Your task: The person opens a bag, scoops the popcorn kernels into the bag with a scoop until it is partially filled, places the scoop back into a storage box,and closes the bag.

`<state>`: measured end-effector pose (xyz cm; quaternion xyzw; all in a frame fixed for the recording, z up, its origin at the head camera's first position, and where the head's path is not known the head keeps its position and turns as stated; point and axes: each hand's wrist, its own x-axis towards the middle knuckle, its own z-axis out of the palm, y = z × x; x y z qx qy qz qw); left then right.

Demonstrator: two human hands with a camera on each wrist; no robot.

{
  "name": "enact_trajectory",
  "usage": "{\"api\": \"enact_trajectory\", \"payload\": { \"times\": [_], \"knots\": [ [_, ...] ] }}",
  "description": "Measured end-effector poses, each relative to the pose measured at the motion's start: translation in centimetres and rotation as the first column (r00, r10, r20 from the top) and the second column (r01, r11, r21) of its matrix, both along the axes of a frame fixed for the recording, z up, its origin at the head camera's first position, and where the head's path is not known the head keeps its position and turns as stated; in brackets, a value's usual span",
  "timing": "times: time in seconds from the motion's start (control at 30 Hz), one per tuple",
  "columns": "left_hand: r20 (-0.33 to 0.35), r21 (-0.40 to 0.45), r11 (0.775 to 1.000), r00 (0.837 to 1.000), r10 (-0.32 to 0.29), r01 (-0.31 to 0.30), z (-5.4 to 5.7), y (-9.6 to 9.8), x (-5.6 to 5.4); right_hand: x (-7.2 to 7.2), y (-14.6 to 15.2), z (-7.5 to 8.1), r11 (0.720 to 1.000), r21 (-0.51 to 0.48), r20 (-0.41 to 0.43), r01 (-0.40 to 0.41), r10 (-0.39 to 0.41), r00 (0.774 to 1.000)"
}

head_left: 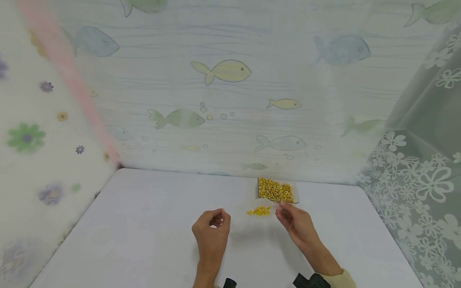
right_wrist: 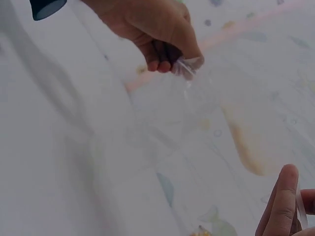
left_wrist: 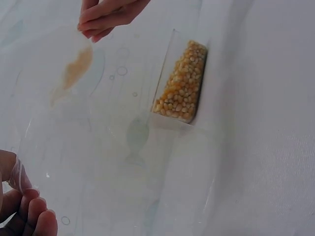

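A clear, thin plastic bag (left_wrist: 74,142) is stretched between my two hands above the table. My left hand (head_left: 211,232) pinches one edge of it between thumb and fingers, where the film bunches up in the right wrist view. On the other side, my right hand (head_left: 298,227) pinches the bag with straighter fingers. A small heap of yellow corn kernels (head_left: 260,211) shows through the film near the right fingertips, blurred in both wrist views. Just beyond the right hand stands a clear rectangular container (head_left: 296,191) holding many more corn kernels (left_wrist: 183,83).
The white table (head_left: 151,200) ends at a back wall (head_left: 230,140) of fish-printed sheeting. Flower-patterned sheeting (head_left: 54,160) closes off the left side, and a lacy floral curtain (head_left: 421,192) hangs at the right. The container sits close to the table's back edge.
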<state>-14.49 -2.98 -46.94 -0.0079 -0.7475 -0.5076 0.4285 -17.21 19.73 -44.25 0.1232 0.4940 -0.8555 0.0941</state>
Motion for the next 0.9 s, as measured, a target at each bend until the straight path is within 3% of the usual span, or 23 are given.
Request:
{"api": "enact_trajectory", "payload": {
  "times": [0.6,0.9],
  "knots": [
    [0.01,0.002,1.0,1.0,-0.003,0.003,0.1,0.1,0.0,0.0,-0.3,1.4,0.988,0.145,-0.063,0.06,-0.051,0.997],
    [0.017,0.016,1.0,1.0,-0.012,0.012,0.1,0.3,0.0,0.7,-0.7,2.3,0.983,0.183,-0.039,0.03,-0.023,0.999]
  ]
}}
